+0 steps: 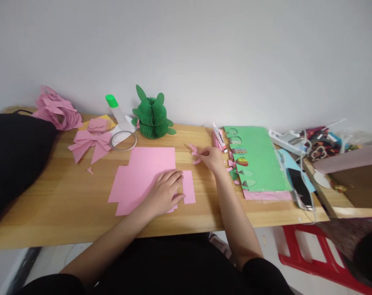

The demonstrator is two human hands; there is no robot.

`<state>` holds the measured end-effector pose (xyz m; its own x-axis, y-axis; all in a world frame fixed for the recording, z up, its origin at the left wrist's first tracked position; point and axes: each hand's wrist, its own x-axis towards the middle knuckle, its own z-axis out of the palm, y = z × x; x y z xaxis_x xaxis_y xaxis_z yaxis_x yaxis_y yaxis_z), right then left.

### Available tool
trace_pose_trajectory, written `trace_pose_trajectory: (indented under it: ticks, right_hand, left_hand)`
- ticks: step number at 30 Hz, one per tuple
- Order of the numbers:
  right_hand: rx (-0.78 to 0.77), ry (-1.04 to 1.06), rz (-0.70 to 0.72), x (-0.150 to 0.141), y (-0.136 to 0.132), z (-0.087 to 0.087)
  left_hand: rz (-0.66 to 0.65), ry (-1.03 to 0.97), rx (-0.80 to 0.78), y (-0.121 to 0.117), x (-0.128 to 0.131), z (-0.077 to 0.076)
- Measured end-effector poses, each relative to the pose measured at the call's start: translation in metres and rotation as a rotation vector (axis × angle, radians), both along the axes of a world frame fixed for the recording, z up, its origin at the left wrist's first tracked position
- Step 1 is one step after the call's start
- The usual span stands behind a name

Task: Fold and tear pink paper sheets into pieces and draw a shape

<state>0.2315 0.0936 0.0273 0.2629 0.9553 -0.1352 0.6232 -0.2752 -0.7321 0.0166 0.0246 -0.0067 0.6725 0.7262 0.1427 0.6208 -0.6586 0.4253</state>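
Note:
Fingers spread, my left hand (pixel 166 191) lies flat on a pink paper sheet (pixel 152 162) with stepped edges. Right beside its fingertips is a small pink paper rectangle (pixel 189 187). Further right, my right hand (pixel 212 159) pinches at a small curled pink paper scrap (pixel 193 148) on the table, fingertips closed at its edge. A glue tube (pixel 219 138) lies beyond that hand, close to a green paper sheet (pixel 259 157) with leaf-shaped cutouts along its left side.
A green honeycomb paper plant (pixel 153 119) stands by the wall. Left of it are a green-capped bottle (pixel 116 110), a tape ring (pixel 123 140), a pink paper bow (pixel 92 142) and a black bag (pixel 18 159). A phone (pixel 299 186) and cable lie right; a red stool (pixel 316 250) stands below.

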Motion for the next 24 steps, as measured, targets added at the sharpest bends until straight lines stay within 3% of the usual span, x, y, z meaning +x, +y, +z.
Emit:
trace_pose_trajectory:
  ticks: [5, 9, 13, 24]
  right_hand:
    - [-0.029, 0.269, 0.013, -0.001, -0.044, 0.0]
    - [-0.133, 0.558, 0.016, -0.015, -0.086, -0.011]
    - [-0.108, 0.528, -0.013, -0.025, -0.102, -0.02]
    - [-0.139, 0.38, 0.022, -0.027, -0.101, -0.019]
  left_hand:
    - [0.0, -0.002, -0.033, 0.001, 0.0, 0.002]
    - [0.014, -0.037, -0.061, 0.001, 0.0, 0.002]
    - [0.005, -0.062, -0.059, 0.001, 0.0, 0.001]
    - [0.032, -0.127, -0.017, 0.002, -0.001, 0.001]
